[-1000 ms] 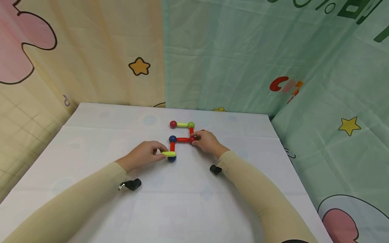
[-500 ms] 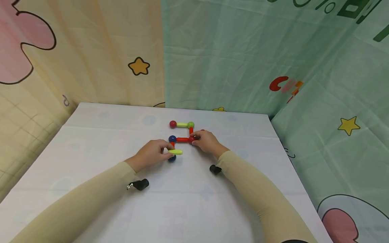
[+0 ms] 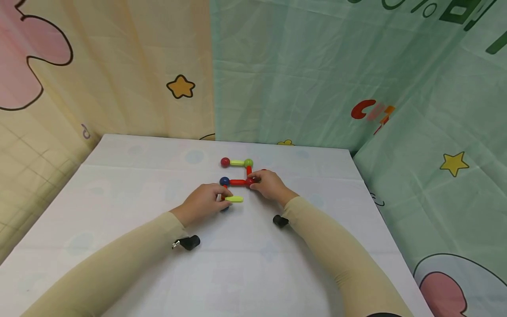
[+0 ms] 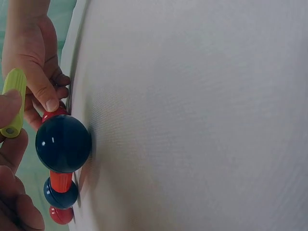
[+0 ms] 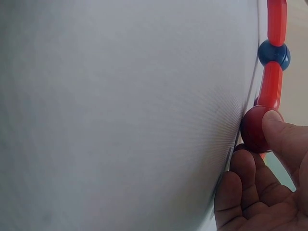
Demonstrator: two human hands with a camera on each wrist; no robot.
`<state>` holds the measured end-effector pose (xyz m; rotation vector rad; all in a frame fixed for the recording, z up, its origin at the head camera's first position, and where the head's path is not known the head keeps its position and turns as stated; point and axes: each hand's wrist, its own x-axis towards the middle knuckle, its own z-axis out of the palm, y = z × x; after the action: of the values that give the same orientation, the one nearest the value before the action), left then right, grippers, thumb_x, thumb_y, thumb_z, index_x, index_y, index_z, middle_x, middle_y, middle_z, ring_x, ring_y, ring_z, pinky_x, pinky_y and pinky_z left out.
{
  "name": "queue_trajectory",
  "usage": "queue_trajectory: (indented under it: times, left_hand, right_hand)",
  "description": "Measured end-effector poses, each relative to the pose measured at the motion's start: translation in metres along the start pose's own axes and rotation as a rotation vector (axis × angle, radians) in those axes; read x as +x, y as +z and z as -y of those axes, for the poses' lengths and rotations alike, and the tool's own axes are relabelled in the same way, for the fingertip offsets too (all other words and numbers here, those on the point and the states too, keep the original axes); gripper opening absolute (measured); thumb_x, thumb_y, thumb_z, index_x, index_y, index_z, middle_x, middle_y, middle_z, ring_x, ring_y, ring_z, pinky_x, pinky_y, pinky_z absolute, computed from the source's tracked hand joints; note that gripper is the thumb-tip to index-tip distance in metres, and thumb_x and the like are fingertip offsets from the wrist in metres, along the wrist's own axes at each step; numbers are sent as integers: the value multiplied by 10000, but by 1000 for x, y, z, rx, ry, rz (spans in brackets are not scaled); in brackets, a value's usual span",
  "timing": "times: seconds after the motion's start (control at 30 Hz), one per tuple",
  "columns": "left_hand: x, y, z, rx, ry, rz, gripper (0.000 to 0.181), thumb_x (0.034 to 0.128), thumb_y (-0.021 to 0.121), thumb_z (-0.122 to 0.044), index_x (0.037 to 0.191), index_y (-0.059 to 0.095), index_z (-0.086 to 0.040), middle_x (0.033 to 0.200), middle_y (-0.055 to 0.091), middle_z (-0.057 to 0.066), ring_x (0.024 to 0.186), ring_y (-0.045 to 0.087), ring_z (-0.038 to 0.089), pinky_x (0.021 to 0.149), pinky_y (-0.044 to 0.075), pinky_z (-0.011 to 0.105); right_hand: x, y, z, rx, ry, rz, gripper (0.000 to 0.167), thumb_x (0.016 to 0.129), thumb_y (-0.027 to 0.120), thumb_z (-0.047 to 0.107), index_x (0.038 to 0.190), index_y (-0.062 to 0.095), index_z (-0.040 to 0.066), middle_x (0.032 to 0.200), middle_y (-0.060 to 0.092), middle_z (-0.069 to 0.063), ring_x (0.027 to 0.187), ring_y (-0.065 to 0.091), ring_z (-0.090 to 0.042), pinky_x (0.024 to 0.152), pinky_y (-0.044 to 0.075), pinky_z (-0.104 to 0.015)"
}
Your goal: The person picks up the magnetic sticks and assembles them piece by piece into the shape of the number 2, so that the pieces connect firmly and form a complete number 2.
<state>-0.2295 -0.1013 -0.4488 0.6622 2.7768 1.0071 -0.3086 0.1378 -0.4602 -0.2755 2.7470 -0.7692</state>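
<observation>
My left hand (image 3: 203, 201) pinches a yellow-green rod (image 3: 235, 199) between thumb and fingers, held above the near blue ball (image 4: 63, 143). In the left wrist view the rod's free end shows a small metal-looking tip and stands apart from that ball. A joined chain of balls and rods lies on the table: from the near ball a red rod, partly behind my left fingers, leads to another blue ball (image 3: 224, 181), then a red rod (image 3: 237, 182) reaches a red ball (image 5: 255, 129). My right hand (image 3: 271, 185) grips that red ball, thumb on its side.
From the gripped ball a red rod (image 3: 249, 170) runs back to a green ball (image 3: 248, 163). A yellow-green rod (image 3: 237, 163) joins it to a red ball (image 3: 225, 162). Something red shows behind the right hand. Printed curtains border the white-covered table (image 3: 130, 185).
My left hand has moved right with the yellow-green rod, which has gone from in front of the near blue ball to its right. The right hand stays on the red ball.
</observation>
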Motion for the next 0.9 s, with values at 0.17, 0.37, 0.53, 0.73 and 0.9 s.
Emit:
queue_trajectory:
  times: [0.17,0.37,0.53,0.73,0.9]
  left_hand:
    - [0,3,-1,-8,-16,2,181,933,818,-265,1101,807,-199,854,651,-44,818,575,148,698,476,277]
    - [1,9,2,-10,-11,5,195,937,817,-283,1116,806,-208,911,688,-67,848,589,142,735,507,283]
    - [1,11,2,-5,-10,-2,194,933,820,-284,1113,809,-211,948,708,-67,862,596,140,760,515,285]
    - [2,13,2,6,-16,-3,192,930,820,-270,1112,812,-209,973,731,-65,869,601,133,785,515,290]
    - [3,17,4,14,-16,-1,191,922,829,-283,1104,815,-228,984,746,-85,871,614,122,829,532,317]
  right_hand:
    - [-1,0,0,-3,-8,2,412,991,751,198,1398,691,217,1324,705,-52,1241,624,-239,1119,503,-435]
    - [-3,-1,-1,-1,-27,-3,407,989,752,197,1392,694,203,1315,709,-59,1241,629,-243,1113,506,-428]
    - [-2,-1,-1,8,-32,-3,399,987,752,191,1383,700,198,1308,712,-59,1242,631,-247,1117,502,-432]
    - [-2,-2,-2,10,-36,0,393,988,750,190,1379,704,196,1300,714,-60,1238,631,-250,1117,500,-437]
    - [0,-1,-1,17,-17,-2,391,990,750,190,1378,705,200,1302,710,-56,1241,623,-245,1128,494,-439]
